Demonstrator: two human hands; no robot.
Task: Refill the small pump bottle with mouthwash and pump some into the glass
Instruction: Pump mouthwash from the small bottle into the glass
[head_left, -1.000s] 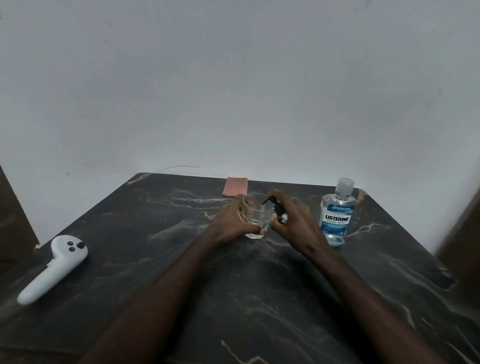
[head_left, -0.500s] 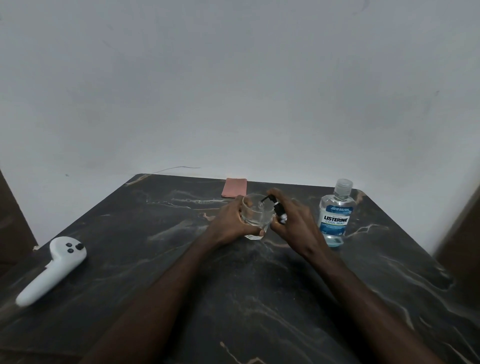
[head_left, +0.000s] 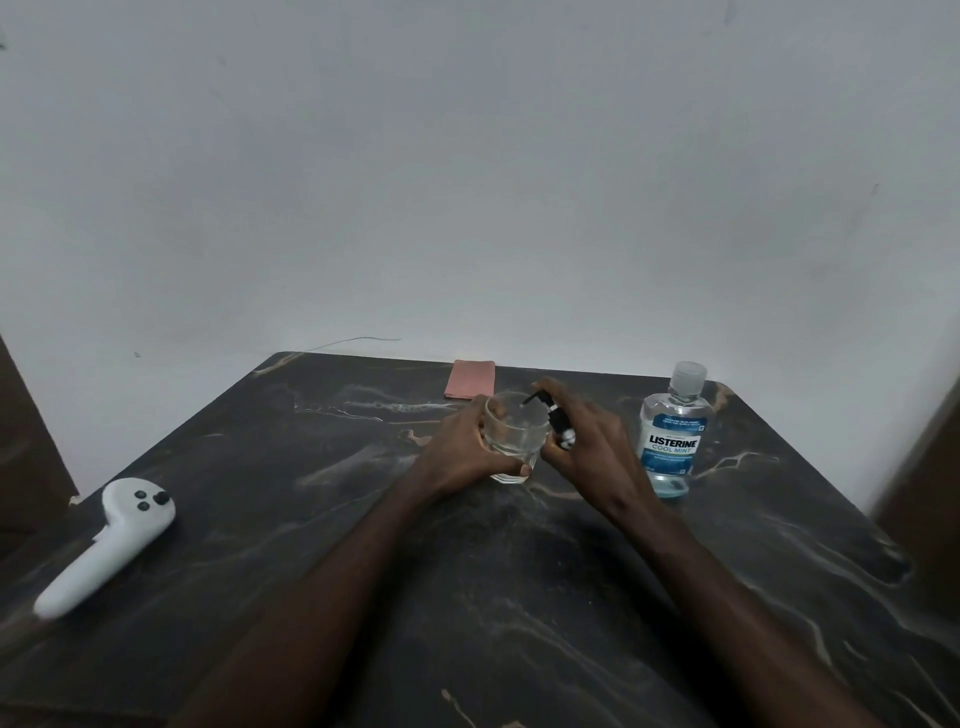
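Pump bottle: clasped in right hand, tilted, long axis leaning left toward glass.
Nozzle: over glass rim, just left of right grip.
Left hand: wrapped round glass, steadying.

We see table: black marble pattern, tan and white veins. Glass: clear. Pump head: black. Mouthwash bottle at 3 o'clock of it: clear, blue label, white lettering. Cloth at 12: pink. Controller at 9: white, black buttons.
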